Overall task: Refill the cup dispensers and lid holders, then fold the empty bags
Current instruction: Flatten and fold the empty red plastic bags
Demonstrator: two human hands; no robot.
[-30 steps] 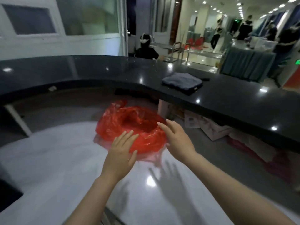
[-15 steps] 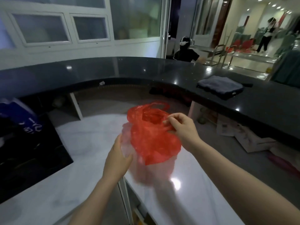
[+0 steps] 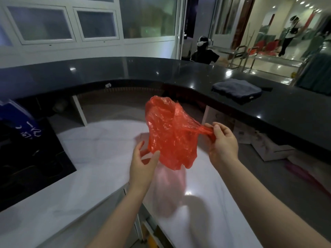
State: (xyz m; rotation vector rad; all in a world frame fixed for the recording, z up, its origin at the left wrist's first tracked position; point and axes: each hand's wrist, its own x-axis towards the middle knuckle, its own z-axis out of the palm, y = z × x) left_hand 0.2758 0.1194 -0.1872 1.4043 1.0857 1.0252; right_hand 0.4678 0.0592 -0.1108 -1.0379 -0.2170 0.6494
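A crumpled, see-through red plastic bag [image 3: 170, 135] hangs in the air above the white marble counter [image 3: 100, 158]. My right hand [image 3: 223, 140] pinches a stretched handle of the bag at its right side. My left hand [image 3: 143, 163] is at the bag's lower left corner, thumb and fingers closing on the edge of the plastic. The bag looks empty. No cups, lids or dispensers are in view.
A raised black curved countertop [image 3: 161, 72] wraps round the far side, with a folded dark towel [image 3: 236, 90] on its right part. A black panel [image 3: 26, 154] with a blue object [image 3: 16, 113] sits at the left. Boxes [image 3: 265, 145] lie on the floor at the right.
The bag went from lying on the white counter to being lifted in both hands. My right hand has pulled a handle out to the right, stretching the bag.
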